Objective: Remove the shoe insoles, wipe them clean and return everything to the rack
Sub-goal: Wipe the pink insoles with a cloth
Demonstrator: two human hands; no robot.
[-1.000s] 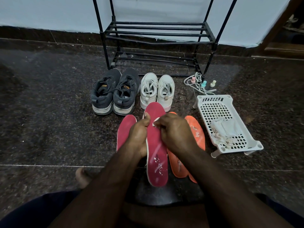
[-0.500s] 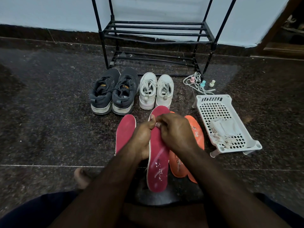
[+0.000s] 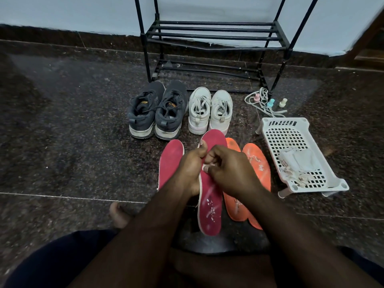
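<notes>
Red insole [image 3: 208, 206] sits gripped in our left hand [image 3: 190, 169], thumb on top; our right hand [image 3: 230, 171] fingers [image 3: 207, 168] curl, pinching its surface.

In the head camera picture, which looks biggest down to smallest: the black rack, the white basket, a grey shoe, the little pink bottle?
1. black rack, though partly cut off at the top.
2. white basket.
3. grey shoe, farther away than the basket, so the gap may be overstated.
4. pink bottle, clearly smallest.

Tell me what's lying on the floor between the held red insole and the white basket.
In the head view, two orange insoles lie side by side between the held red insole and the white basket.
</notes>
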